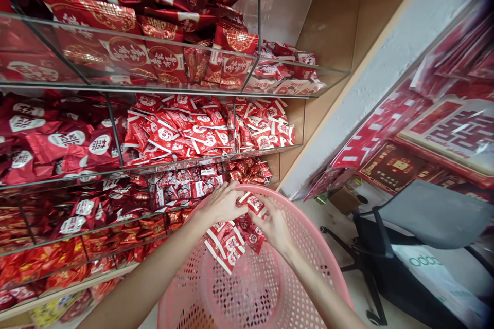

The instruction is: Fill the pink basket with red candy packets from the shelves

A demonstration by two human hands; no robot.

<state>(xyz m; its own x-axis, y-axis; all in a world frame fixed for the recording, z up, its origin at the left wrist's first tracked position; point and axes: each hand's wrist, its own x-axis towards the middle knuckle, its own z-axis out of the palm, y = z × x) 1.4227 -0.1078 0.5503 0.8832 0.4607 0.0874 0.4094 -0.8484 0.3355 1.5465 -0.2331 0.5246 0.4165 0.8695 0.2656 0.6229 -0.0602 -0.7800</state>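
Over the far side of a pink perforated plastic basket (316,247), my left hand (222,204) and my right hand (273,226) come together. Between them is a small red-and-white snack packet (252,203) with white lettering. The left thumb and fingers close on its left end, while the right thumb and fingers pinch its right end. Below the hands, several loose red-and-white packets (227,247) lie in the basket. Beside these are darker red packets (254,236), partly hidden by my right hand.
Clear-fronted shelf bins hold red heart-label packets (64,139), small red packets (181,123) and larger gold-patterned bags (165,61). The shelf's wooden side (328,108) stands right of them. Further right are a black-and-grey office chair (424,216) and hanging red decorations (455,133).
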